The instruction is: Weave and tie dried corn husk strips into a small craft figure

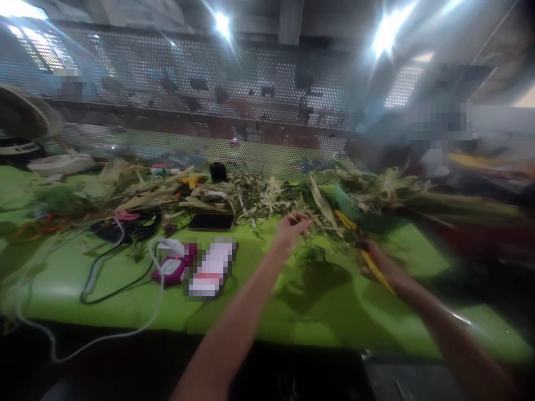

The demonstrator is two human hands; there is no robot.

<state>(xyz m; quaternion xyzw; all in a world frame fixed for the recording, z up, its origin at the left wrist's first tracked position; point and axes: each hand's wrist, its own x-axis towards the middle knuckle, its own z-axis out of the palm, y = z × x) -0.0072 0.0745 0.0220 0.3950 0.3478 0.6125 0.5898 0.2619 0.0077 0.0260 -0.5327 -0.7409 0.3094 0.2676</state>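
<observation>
My left hand [292, 227] is over the green table, its fingers pinched together at the near edge of a pile of dry plant strips [270, 195]. What sits between those fingertips is too blurred to make out. Further right, my right hand [379, 263] is wrapped around a long, slim yellow tool [380, 274], whose kind I cannot tell. Its yellow lower end sticks out below the hand, and another yellow part shows above. Pale dried husks [321, 203] lie between and beyond the hands, beside a green mesh piece [349, 203].
On the green table [125, 309] lie a dark phone [211, 221], a blurred-out phone [212, 268] and a magenta box [175, 266] with looping cables. More husks [146, 192] spread leftward. A perforated metal screen [259, 111] stands behind. A fan-like object [25, 114] is far left; people sit beyond.
</observation>
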